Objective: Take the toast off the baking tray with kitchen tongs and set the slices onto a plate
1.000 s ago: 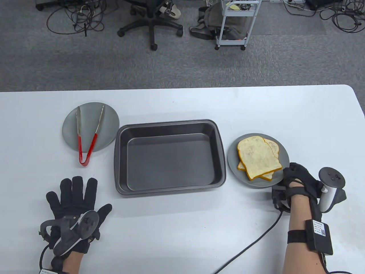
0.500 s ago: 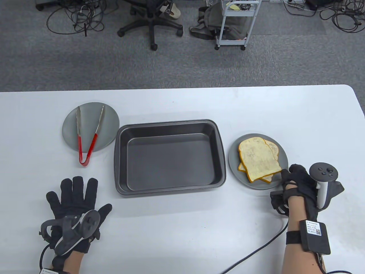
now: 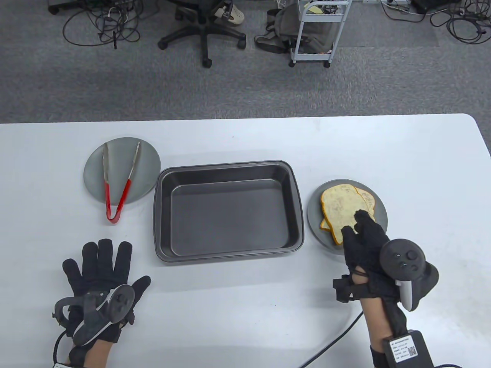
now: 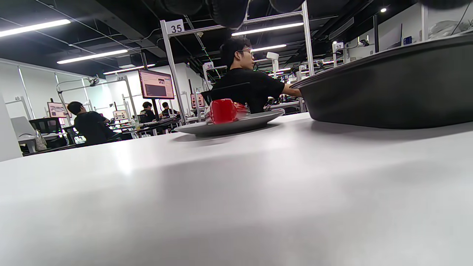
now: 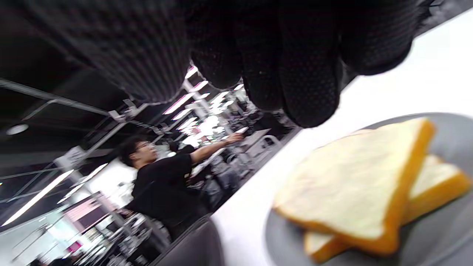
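While the left hand (image 3: 100, 273) lies flat on the desk (image 3: 245, 314) at the lower left of the table view, fingers straight and spread, holding nothing, the right hand (image 3: 366, 251) at the lower right reaches over the near rim of the toast plate (image 3: 379, 214), fingers extended above the toast (image 3: 339, 209); whether they touch it I cannot tell. In the right wrist view the fingertips (image 5: 306, 92) hang above the stacked slices. Just left of that plate sits the dark baking tray (image 3: 228, 211), with no toast in it. At the upper left, the red-handled tongs (image 3: 117, 188) rest on a second grey plate (image 3: 147, 172), handle end overhanging.
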Demonstrator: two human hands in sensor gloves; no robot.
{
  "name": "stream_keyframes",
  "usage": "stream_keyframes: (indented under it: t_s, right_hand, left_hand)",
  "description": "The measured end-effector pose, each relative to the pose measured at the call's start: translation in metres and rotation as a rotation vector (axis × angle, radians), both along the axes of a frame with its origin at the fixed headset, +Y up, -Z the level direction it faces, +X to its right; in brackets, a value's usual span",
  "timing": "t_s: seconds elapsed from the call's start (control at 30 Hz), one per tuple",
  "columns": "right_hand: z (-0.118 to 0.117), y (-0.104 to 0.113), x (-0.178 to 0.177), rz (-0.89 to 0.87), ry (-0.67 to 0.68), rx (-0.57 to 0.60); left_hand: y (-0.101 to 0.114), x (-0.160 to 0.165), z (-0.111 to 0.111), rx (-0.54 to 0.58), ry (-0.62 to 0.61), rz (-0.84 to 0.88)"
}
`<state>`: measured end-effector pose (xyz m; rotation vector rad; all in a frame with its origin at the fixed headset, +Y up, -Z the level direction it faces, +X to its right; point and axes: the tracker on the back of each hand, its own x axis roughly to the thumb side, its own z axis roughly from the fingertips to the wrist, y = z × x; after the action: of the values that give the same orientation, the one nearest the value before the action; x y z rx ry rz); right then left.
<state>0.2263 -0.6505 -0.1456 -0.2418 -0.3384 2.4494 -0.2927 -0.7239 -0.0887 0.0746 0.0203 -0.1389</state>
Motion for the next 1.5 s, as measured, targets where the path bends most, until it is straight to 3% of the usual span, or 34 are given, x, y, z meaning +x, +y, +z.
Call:
stream_keyframes:
  t_s: [0.3, 0.43, 0.57, 1.0, 1.5]
  right_hand:
    - [0.042, -0.017, -0.076, 0.338, 0.224, 0.149]
    - [0.058, -0.029, -0.1, 0.496, 0.258, 0.285]
    - [0.06, -0.04, -0.112, 0.583, 0.258, 0.277]
    - [0.054, -0.058, -0.118, 0.617, 0.322, 0.134]
    - [0.054, -0.058, -0.115, 0.564, 0.328, 0.144]
  left_hand:
    - [0.001, 0.003, 0.004, 0.007, -0.012, 0.007]
    - [0.002, 0.003, 0.007, 0.014, -0.011, 0.0]
    - [0.001, 0.003, 0.008, 0.012, -0.006, -0.005]
    - [0.004, -0.001, 0.01, 0.027, 0.006, -0.006]
    - [0.006, -0.001, 0.009, 0.024, 0.016, -0.006]
